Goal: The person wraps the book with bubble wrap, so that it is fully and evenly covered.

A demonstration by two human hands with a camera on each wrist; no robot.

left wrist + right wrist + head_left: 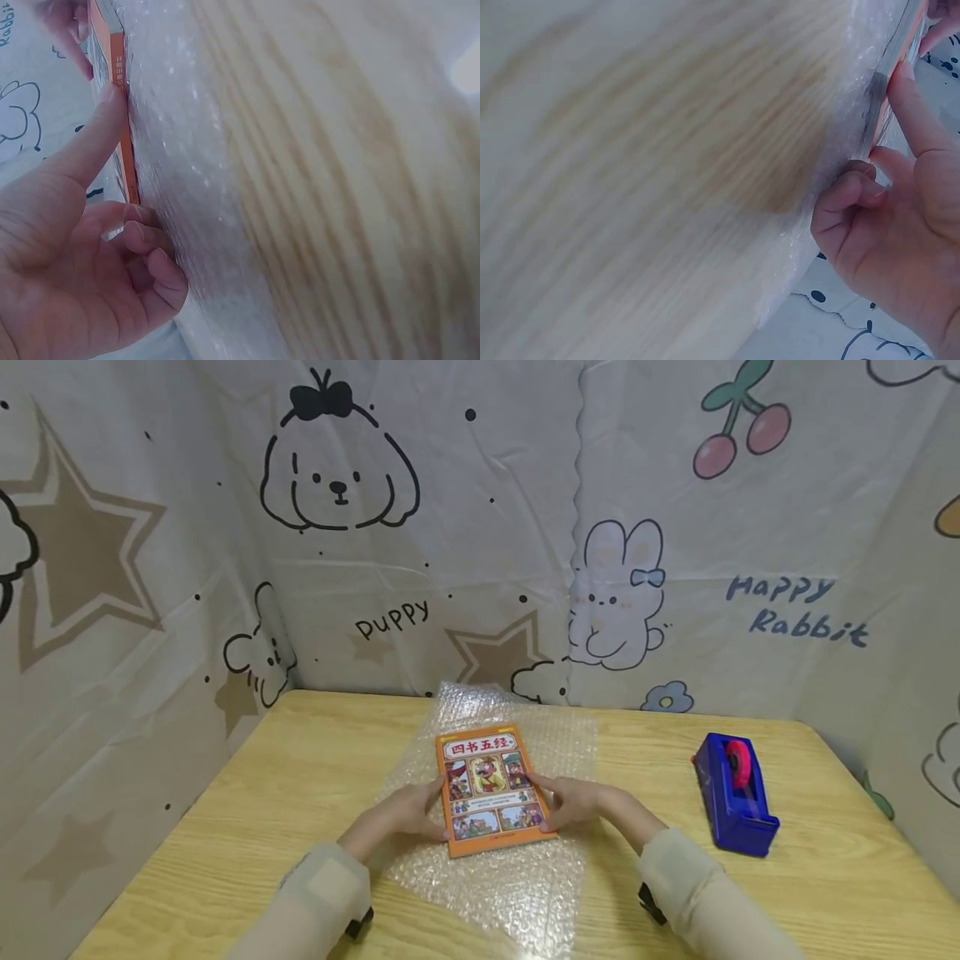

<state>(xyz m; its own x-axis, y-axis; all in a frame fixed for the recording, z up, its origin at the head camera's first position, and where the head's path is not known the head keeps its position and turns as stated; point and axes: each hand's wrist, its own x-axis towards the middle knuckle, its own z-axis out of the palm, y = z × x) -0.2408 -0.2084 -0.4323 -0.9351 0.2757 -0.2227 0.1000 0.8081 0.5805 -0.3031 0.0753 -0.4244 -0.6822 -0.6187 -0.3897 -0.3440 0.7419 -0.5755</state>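
Note:
An orange book (489, 789) with cartoon pictures on its cover lies face up, slightly turned, on a sheet of bubble wrap (517, 893). My left hand (401, 814) grips the book's left side, its thumb on the spine (120, 71) and its other fingers curled near the far part of that edge. On the right side, my right hand (577, 802) holds the page edge (876, 97) with thumb and forefinger, while its remaining fingers curl in over the bubble wrap. Both wrist views show the book lying low, close against the wrap.
A blue tape dispenser (735, 797) with a pink-cored roll stands at the right of the wooden table (300, 777). Behind and beside the table hangs a pale cloth (450, 552) printed with cartoon animals and stars.

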